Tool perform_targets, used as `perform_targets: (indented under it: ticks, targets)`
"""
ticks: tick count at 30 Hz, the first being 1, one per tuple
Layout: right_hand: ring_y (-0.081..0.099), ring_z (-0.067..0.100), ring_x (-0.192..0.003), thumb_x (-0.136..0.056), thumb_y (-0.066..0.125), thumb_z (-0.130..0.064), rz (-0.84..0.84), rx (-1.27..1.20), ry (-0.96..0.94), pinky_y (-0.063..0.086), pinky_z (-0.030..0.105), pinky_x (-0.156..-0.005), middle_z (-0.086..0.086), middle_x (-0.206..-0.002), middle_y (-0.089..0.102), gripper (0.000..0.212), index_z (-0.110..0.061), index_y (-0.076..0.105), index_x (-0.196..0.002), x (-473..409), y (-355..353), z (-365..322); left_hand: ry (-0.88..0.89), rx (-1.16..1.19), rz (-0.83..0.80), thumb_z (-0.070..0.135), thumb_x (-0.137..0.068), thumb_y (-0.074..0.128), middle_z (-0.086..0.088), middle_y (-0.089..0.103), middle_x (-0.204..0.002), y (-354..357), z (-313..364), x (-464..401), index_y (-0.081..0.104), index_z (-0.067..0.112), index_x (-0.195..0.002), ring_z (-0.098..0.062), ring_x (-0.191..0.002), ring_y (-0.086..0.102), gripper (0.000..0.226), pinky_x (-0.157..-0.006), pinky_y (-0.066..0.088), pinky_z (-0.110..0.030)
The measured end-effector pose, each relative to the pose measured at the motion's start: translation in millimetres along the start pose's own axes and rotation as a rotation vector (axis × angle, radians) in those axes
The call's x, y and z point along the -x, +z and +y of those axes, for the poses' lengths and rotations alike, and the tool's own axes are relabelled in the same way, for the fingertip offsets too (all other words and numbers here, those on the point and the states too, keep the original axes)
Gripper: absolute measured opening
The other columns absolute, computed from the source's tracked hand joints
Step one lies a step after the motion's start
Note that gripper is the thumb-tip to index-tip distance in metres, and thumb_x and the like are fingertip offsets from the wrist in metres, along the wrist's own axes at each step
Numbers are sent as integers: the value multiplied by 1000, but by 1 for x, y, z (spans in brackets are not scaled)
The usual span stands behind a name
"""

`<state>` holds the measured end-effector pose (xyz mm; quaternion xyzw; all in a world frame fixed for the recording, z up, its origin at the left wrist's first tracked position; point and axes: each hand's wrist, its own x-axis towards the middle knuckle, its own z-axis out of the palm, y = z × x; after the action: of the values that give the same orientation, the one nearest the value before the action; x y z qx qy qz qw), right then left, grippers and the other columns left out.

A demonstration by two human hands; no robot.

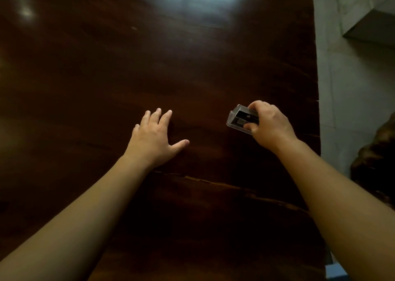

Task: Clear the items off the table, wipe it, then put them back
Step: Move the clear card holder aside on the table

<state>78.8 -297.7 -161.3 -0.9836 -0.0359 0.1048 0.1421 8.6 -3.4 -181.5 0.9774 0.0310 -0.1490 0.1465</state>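
A dark, glossy wooden table [162, 71] fills most of the view. My right hand [270, 126] grips a small clear plastic case [240, 119] with a dark insert, held low over the table's right side, near its right edge. Whether the case touches the wood I cannot tell. My left hand [156, 137] is spread with its fingers apart, palm down, on or just over the middle of the table, holding nothing.
The table's right edge [317, 88] borders a pale tiled floor [350, 88]. A grey step or ledge [372, 26] lies at the upper right, and a dark rough wooden object [376, 163] stands at the right. A long crack [224, 186] runs across the near tabletop.
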Motion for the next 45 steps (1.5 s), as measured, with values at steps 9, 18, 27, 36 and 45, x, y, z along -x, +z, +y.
perform_targets:
  ticks: [9,18,27,36,45]
  targets:
    - [49,10,-98,-81,80,-19,13,-36,-215,48,35,-81,-6,-111,60,49,-25,53,-121,-3,17,-118,-217,88,34,84,-75,50,-8,13,-167,-23,-92,44,10,27,-158,-30,-153,5,108,-119,22,-56]
    - [46,9,-102,-84,77,-20,-116,-32,-491,41,32,-82,-3,-119,62,47,-24,54,-124,-3,49,-276,-444,158,85,85,-75,46,-7,9,-168,-34,-201,120,5,28,-158,-29,-154,1,109,-120,20,-55]
    - [48,10,-105,-87,74,-24,-273,13,-745,43,32,-82,-10,-120,58,48,-29,50,-129,19,108,-426,-649,251,96,89,-71,45,-3,7,-168,-22,-282,193,-1,33,-155,-27,-154,1,111,-119,19,-53]
    - [50,16,-112,-88,72,-25,-371,105,-956,45,33,-86,-5,-126,59,49,-27,50,-131,55,164,-522,-758,266,137,90,-70,42,-2,12,-167,-1,-322,242,3,34,-155,-28,-153,4,109,-118,19,-53]
    - [50,19,-117,-87,74,-26,-406,202,-1031,47,39,-92,-1,-129,58,52,-26,50,-133,63,192,-562,-801,271,150,90,-71,33,-5,13,-167,8,-337,257,7,31,-156,-30,-153,4,106,-119,14,-54]
